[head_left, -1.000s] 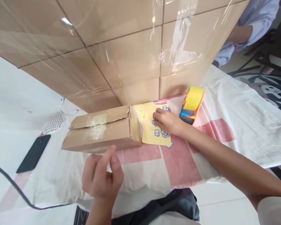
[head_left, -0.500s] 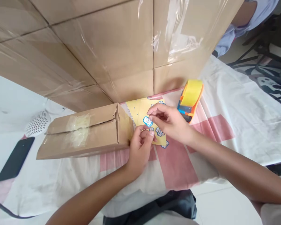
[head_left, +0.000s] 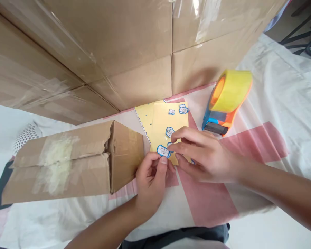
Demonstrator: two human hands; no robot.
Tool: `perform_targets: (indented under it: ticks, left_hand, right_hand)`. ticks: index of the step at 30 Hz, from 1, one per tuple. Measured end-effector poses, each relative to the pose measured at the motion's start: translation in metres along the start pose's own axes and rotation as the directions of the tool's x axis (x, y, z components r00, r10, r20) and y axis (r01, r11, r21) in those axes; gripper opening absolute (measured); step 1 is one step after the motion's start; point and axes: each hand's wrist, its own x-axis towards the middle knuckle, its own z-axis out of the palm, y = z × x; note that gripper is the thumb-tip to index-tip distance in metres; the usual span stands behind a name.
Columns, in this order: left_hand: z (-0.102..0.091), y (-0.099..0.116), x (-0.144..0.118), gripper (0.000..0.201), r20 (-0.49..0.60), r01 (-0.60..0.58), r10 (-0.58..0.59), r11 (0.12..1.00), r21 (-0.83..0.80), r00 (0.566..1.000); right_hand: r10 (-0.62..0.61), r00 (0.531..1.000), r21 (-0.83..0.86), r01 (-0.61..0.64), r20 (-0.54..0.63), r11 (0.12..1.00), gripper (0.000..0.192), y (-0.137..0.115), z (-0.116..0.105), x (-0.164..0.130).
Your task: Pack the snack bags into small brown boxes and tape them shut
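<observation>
Brought cutout [head_left: 162,150] down, now pinching it in left hand [head_left: 151,179] over seven-o'clock corner of paper [head_left: 160,119], seemingly for steadier handling; cannot tell whether also grasped by right hand [head_left: 206,155].

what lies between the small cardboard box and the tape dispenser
In the head view: yellow paper bearing blue-edged pieces, partly hidden by the right hand, cloth either side.
</observation>
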Motion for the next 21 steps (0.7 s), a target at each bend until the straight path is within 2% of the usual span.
perform_targets:
  ticks: [4,9,13,16,18,21]
  left_hand:
    - [-0.009,-0.003,-0.001,0.015,0.015,-0.067,0.066,0.992,0.109,0.998]
    - [-0.015,-0.007,-0.004,0.016,0.116,-0.145,0.123,0.968,0.205,0.986]
    - [-0.016,0.0,-0.002,0.014,0.175,-0.298,0.248,0.873,0.386,0.953]
    - [-0.015,0.008,0.001,0.014,0.242,-0.391,0.311,0.797,0.46,0.919]
    - [-0.013,0.013,0.002,0.015,0.266,-0.414,0.322,0.777,0.474,0.909]
    - [-0.01,0.017,0.001,0.017,0.265,-0.398,0.302,0.775,0.491,0.916]
  right_hand:
    - [-0.026,0.997,0.029,0.024,0.066,0.999,0.008,-0.003,-0.002,0.003]
    - [0.002,0.995,0.012,-0.003,0.096,1.0,0.012,-0.005,-0.001,0.004]
    - [-0.041,0.993,-0.117,0.054,0.112,0.992,0.018,-0.01,-0.002,0.003]
    - [-0.042,0.989,-0.239,0.075,0.139,0.968,0.025,-0.018,-0.005,0.004]
    - [-0.026,0.989,-0.274,0.066,0.148,0.959,0.029,-0.023,-0.006,0.004]
    - [0.003,0.987,-0.248,0.038,0.161,0.968,0.033,-0.026,-0.007,0.004]
